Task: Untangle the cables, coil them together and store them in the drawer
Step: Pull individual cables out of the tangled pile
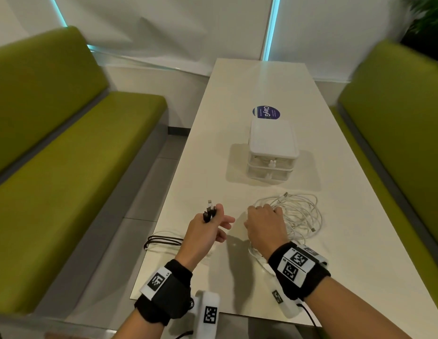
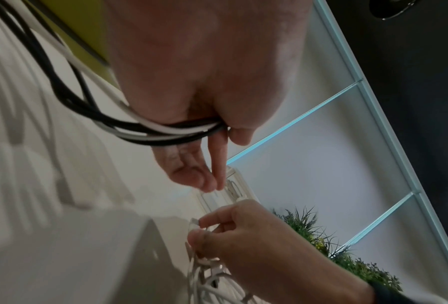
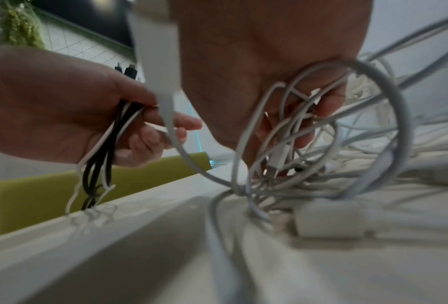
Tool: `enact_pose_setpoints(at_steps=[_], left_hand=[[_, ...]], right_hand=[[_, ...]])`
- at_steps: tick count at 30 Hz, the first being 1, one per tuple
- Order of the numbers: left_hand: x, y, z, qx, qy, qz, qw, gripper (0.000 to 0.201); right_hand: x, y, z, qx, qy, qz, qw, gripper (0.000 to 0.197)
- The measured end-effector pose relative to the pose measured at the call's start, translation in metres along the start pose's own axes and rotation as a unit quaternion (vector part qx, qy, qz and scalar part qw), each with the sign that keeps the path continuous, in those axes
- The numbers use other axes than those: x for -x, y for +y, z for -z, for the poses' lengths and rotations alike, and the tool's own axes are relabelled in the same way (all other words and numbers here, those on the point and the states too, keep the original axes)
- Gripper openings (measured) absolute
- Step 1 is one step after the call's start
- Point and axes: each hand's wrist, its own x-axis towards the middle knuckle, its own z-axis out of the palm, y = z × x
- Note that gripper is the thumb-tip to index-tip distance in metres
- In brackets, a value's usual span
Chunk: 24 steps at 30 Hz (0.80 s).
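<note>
My left hand [image 1: 214,222] grips a bunch of black and white cables [image 1: 209,212] near their plugs, which stick up above the thumb. Their loops [image 1: 164,241] trail off the table's left edge. The same bunch [image 2: 150,131] crosses under the palm in the left wrist view. My right hand [image 1: 264,217] reaches into a tangle of white cables [image 1: 301,214] on the table, its fingers [image 3: 329,102] curled round several strands and a white plug [image 3: 277,164]. A small white two-drawer box [image 1: 273,152] stands behind the tangle, both drawers closed.
The white table [image 1: 335,265] is long and narrow, with green benches [image 1: 66,167] on both sides. A round blue sticker [image 1: 266,112] lies behind the drawer box. A white charger block [image 3: 329,222] sits among the cables near my right wrist.
</note>
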Motion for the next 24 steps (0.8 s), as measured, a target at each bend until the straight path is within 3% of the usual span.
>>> enact_pose_setpoints(at_steps=[8, 12, 19, 22, 24], left_hand=[[0.002, 0.0, -0.005, -0.104, -0.02, 0.003, 0.994, 0.063], [0.003, 0.002, -0.004, -0.118, -0.003, -0.001, 0.993, 0.066], [0.0, 0.001, -0.003, -0.058, 0.061, -0.034, 0.996, 0.034], [-0.001, -0.001, -0.001, -0.022, 0.073, -0.056, 0.996, 0.033], [0.001, 0.0, 0.0, -0.003, 0.065, -0.072, 0.995, 0.019]], right_hand=[[0.001, 0.003, 0.005, -0.035, -0.015, -0.014, 0.999, 0.014], [0.007, 0.001, 0.009, -0.135, 0.084, -0.011, 0.987, 0.01], [0.015, -0.009, 0.028, -0.197, 0.213, 0.015, 0.957, 0.003], [0.018, -0.012, 0.036, -0.253, 0.205, 0.014, 0.945, 0.004], [0.021, -0.011, 0.04, -0.301, 0.178, 0.005, 0.937, 0.007]])
